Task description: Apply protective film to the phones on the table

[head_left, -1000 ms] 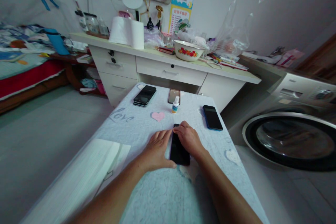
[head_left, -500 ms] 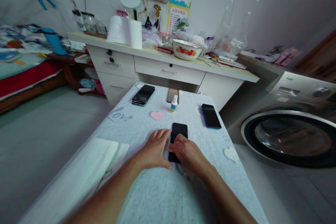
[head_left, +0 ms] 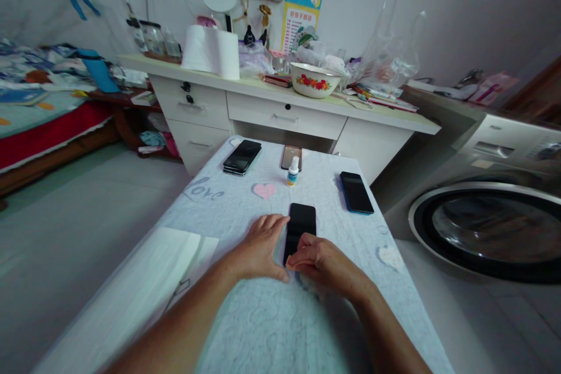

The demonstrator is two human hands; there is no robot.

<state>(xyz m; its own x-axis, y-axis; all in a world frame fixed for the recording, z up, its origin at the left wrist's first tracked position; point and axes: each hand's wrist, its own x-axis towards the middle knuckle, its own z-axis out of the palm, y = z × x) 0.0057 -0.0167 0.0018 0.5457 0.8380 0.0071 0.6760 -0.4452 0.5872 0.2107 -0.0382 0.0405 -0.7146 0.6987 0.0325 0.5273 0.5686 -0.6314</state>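
Observation:
A black smartphone (head_left: pixel 301 221) lies flat on the cloth-covered table, its screen up. My left hand (head_left: pixel 263 248) is open at the phone's left side, fingertips by its upper left edge and thumb stretched out near its lower end. Over the lower end of the phone, my right hand (head_left: pixel 318 260) is closed, fingers pinched together. Whatever may be inside that pinch is hidden. Beyond the phone stands a small white spray bottle (head_left: pixel 293 173) with a blue and yellow label.
Stacked phones (head_left: pixel 242 156) lie at the table's far left, a gold phone (head_left: pixel 291 157) behind the bottle, and a blue-edged phone (head_left: pixel 356 193) at right. Folded white cloth (head_left: pixel 153 269) covers the left edge. A desk (head_left: pixel 254 85) stands ahead, a washing machine (head_left: pixel 491 187) to the right.
My right hand has slid down the screen toward the phone's near end, uncovering more of the screen. The left hand has stayed beside the phone. The view has shifted slightly.

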